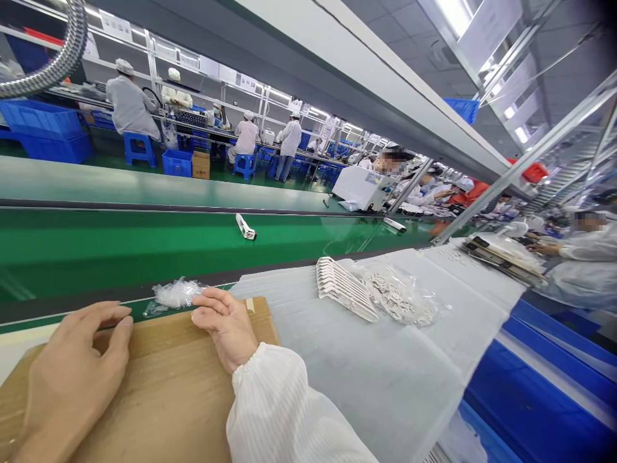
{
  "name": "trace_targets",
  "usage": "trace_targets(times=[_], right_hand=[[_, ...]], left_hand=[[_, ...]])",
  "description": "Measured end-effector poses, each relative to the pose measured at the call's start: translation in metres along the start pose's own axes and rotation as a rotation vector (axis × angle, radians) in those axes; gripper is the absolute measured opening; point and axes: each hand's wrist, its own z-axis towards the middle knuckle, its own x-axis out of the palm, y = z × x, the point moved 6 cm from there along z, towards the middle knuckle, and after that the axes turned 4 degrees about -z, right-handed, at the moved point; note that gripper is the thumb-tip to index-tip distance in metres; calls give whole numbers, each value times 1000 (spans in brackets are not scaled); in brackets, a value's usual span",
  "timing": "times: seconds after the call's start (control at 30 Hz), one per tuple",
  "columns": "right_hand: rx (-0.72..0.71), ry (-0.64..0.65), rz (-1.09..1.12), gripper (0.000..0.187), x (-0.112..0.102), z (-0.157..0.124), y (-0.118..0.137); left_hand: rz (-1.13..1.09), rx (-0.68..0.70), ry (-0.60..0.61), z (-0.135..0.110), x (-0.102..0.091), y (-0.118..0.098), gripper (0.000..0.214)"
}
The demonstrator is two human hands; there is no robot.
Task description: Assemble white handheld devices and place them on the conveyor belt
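A brown cardboard sheet or box top lies in front of me. Over its left part is my left hand, fingers curved with a gap between them and the thumb, holding nothing visible. My right hand rests at the cardboard's far right edge, palm partly turned up and thumb apart from the fingers. Its fingertips come close to a crumpled clear plastic bag; I cannot tell whether they touch it. Further right, a row of white slim plastic parts lies beside a clear bag of small white pieces.
A green conveyor belt runs beyond the cardboard, carrying a white part and another white piece. White sheeting covers the bench to the right. Blue bins stand below. A co-worker's sleeve shows at far right.
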Motion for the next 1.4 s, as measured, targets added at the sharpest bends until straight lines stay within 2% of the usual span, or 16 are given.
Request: trace_targets(times=[0.13,0.27,0.53,0.73,1.07,1.23,1.4], right_hand=[[-4,15,-6,49,0,1,0],[0,22,-12,49,-2,3,-2],[-2,46,-17,48,-3,3,-2],[1,45,-30,49,-3,3,-1],[9,33,-55,49,-1,-1,2],[8,33,-56,51,-1,-1,2],[0,44,-47,49,-2,1,0]], left_hand=[[-21,-31,4,0,-1,3,23],[-41,25,17,-2,-1,0,25],[-57,-39,14,-3,-5,-9,27],[-70,48,-37,-5,-6,-12,27],[-129,36,16,-7,-8,-15,21],[-124,33,-24,-6,-10,-16,16],[-165,40,9,-7,-8,-14,17]])
